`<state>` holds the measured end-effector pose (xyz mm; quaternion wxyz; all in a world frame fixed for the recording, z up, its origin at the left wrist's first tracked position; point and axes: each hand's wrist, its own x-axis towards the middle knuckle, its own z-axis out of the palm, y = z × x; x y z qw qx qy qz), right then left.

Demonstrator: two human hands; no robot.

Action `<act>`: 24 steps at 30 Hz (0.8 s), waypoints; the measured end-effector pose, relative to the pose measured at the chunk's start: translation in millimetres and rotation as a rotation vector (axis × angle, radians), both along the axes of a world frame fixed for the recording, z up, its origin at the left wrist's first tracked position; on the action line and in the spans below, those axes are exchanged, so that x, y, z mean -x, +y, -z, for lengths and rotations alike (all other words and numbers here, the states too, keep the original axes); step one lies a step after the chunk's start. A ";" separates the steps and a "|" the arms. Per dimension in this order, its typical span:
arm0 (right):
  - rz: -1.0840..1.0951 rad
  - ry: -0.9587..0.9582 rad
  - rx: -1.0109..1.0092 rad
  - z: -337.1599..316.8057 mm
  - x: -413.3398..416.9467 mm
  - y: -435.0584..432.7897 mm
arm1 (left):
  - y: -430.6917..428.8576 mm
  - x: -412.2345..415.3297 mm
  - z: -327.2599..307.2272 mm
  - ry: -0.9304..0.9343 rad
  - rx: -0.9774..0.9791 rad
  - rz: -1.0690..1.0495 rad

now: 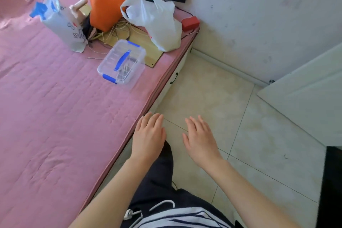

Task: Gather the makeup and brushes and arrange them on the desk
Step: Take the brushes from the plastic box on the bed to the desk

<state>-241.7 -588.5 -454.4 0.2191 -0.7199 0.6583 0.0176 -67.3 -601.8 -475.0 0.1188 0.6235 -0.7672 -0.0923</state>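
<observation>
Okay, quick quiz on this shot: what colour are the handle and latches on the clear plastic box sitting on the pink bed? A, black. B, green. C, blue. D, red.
C: the clear plastic box on the pink bed has a blue handle across its lid and blue latches at its ends. Both hands, the left hand and the right hand, are open and empty, well short of it.
</observation>
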 end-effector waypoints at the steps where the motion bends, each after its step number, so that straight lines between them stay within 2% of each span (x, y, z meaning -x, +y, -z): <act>1: 0.011 -0.001 0.001 -1.1 0.0 -13.5 | -14.9 -0.7 -0.3 0.002 0.003 0.013; 9: 0.050 -0.012 0.000 -11.3 -12.3 -147.5 | -147.6 -24.9 -5.0 -0.008 -0.004 0.045; 14: 0.017 -0.001 -0.004 -10.5 -17.6 -215.9 | -206.1 -39.9 -4.0 -0.026 -0.071 -0.029; 24: -0.247 0.011 -0.021 0.5 -37.2 -352.5 | -300.5 -47.7 8.6 -0.002 -0.132 -0.287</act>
